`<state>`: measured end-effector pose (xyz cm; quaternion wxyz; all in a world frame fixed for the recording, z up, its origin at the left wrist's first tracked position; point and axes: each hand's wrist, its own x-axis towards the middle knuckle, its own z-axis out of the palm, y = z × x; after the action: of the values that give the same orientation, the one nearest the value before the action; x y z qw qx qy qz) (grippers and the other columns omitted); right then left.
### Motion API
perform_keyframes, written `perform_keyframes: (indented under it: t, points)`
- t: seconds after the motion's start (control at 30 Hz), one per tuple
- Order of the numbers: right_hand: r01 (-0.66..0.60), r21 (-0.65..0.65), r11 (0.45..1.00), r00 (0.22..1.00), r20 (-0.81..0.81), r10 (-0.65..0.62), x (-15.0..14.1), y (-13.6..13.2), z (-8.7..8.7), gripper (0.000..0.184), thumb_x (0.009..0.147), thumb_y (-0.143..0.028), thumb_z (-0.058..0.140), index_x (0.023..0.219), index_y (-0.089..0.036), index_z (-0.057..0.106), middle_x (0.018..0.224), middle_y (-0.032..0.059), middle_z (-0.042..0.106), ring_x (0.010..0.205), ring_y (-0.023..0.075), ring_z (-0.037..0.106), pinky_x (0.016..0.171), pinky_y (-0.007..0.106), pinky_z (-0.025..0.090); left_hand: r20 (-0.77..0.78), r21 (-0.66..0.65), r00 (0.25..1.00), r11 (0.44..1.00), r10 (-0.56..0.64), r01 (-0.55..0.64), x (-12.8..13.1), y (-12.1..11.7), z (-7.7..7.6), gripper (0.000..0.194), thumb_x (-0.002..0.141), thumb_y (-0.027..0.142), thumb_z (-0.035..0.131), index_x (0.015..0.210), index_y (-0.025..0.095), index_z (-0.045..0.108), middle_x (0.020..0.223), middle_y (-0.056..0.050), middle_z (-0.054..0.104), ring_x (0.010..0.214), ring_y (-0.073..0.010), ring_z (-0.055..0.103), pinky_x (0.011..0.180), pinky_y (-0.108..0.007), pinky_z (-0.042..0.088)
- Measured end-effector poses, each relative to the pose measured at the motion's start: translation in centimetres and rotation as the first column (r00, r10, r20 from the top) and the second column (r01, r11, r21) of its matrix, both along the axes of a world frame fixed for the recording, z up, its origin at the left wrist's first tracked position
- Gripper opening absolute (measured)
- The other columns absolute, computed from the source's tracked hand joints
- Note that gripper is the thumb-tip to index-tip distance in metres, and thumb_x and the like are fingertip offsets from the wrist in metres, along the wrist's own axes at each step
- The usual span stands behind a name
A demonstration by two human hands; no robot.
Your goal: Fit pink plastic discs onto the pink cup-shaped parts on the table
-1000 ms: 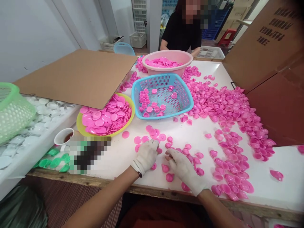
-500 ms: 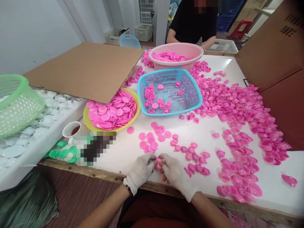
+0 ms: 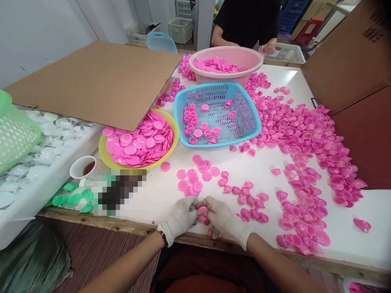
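Both hands wear white gloves with bare fingertips and meet above the table's near edge. Between them is a small pink plastic piece (image 3: 203, 214), pinched from the left by my left hand (image 3: 180, 216) and from the right by my right hand (image 3: 224, 219). The fingers partly cover it, so its full shape is hidden. Just beyond my hands lie flat pink discs (image 3: 193, 176), some overlapping. Right of those is a loose group of small pink cups (image 3: 244, 191), several close to my right hand.
A blue basket (image 3: 180, 137) holds a few pink pieces. Beside it stand a yellow bowl (image 3: 104, 158) of discs and a pink basin (image 3: 195, 74). Pink cups (image 3: 299, 130) heap along the right. A drink cup (image 3: 73, 171) is left. Across the table is another person (image 3: 246, 24).
The pink piece has turned slightly between my fingers, its round face showing more. My view has shifted a little. The other person's hand has come up beside the basin.
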<state>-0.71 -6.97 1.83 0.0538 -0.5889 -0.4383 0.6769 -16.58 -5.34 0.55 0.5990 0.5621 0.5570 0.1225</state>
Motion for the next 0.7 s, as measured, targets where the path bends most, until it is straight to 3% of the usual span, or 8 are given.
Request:
perform_keyframes:
  t: [0.1, 0.2, 0.3, 0.4, 0.53, 0.7]
  points:
    - [0.034, -0.122, 0.992, 0.988, -0.142, -0.051, 0.3, -0.1, -0.1, 0.037, 0.074, -0.013, 0.043, 0.108, -0.025, 0.044, 0.083, -0.0017, 0.054, 0.048, 0.0089, 0.061, 0.039, 0.015, 0.041, -0.025, -0.005, 1.000, 1.000, -0.017, 0.017, -0.1, 0.3, -0.1, 0.010, 0.074, 0.028, 0.054, 0.076, 0.018, 0.053, 0.058, 0.003, 0.058, 0.046, -0.0110, 0.053, 0.044, -0.021, 0.039]
    - [0.044, -0.069, 0.997, 0.995, -0.081, -0.050, 0.2, -0.2, -0.5, 0.043, 0.072, -0.011, 0.043, 0.113, -0.027, 0.046, 0.076, -0.0028, 0.053, 0.044, 0.0094, 0.059, 0.037, 0.017, 0.041, -0.056, 0.034, 0.997, 0.998, -0.054, 0.056, 0.0, 0.6, 0.3, 0.005, 0.073, 0.023, 0.053, 0.071, 0.018, 0.053, 0.056, 0.003, 0.057, 0.047, -0.0103, 0.052, 0.046, -0.021, 0.039]
    - [-0.002, -0.030, 1.000, 1.000, -0.030, 0.001, 0.2, 0.2, -0.4, 0.043, 0.074, -0.012, 0.044, 0.115, -0.027, 0.048, 0.069, -0.0030, 0.054, 0.042, 0.0119, 0.058, 0.037, 0.020, 0.042, -0.088, 0.045, 0.993, 0.996, -0.078, 0.082, 0.1, 1.0, 0.9, 0.008, 0.073, 0.024, 0.054, 0.068, 0.019, 0.050, 0.054, 0.005, 0.053, 0.044, -0.0093, 0.048, 0.045, -0.021, 0.037]
    - [-0.058, -0.081, 0.995, 0.997, -0.065, 0.052, 0.2, 1.0, 0.3, 0.036, 0.079, -0.015, 0.045, 0.113, -0.025, 0.049, 0.066, -0.0023, 0.056, 0.042, 0.0133, 0.059, 0.038, 0.021, 0.044, -0.107, 0.038, 0.988, 0.992, -0.112, 0.117, 0.0, 1.1, 1.2, 0.013, 0.075, 0.030, 0.055, 0.069, 0.019, 0.049, 0.054, 0.005, 0.051, 0.045, -0.0101, 0.048, 0.046, -0.022, 0.036]
    - [-0.074, -0.129, 0.989, 0.996, -0.065, 0.066, 0.1, 1.7, 1.2, 0.030, 0.086, -0.018, 0.037, 0.113, -0.023, 0.049, 0.060, -0.0022, 0.056, 0.039, 0.0114, 0.058, 0.039, 0.019, 0.044, -0.137, 0.191, 0.974, 0.960, -0.179, 0.203, -0.4, 0.7, 1.0, 0.008, 0.072, 0.025, 0.056, 0.074, 0.019, 0.053, 0.065, 0.002, 0.057, 0.059, -0.0127, 0.052, 0.054, -0.023, 0.036]
    - [-0.099, -0.061, 0.993, 0.994, 0.029, 0.101, -0.7, 1.8, 1.7, 0.033, 0.083, -0.015, 0.039, 0.112, -0.024, 0.053, 0.055, -0.0040, 0.053, 0.032, 0.0105, 0.051, 0.035, 0.020, 0.039, -0.183, 0.253, 0.975, 0.952, -0.125, 0.170, -0.5, 0.2, 0.5, 0.012, 0.067, 0.016, 0.057, 0.076, 0.019, 0.050, 0.067, 0.003, 0.057, 0.061, -0.0128, 0.050, 0.056, -0.024, 0.035]
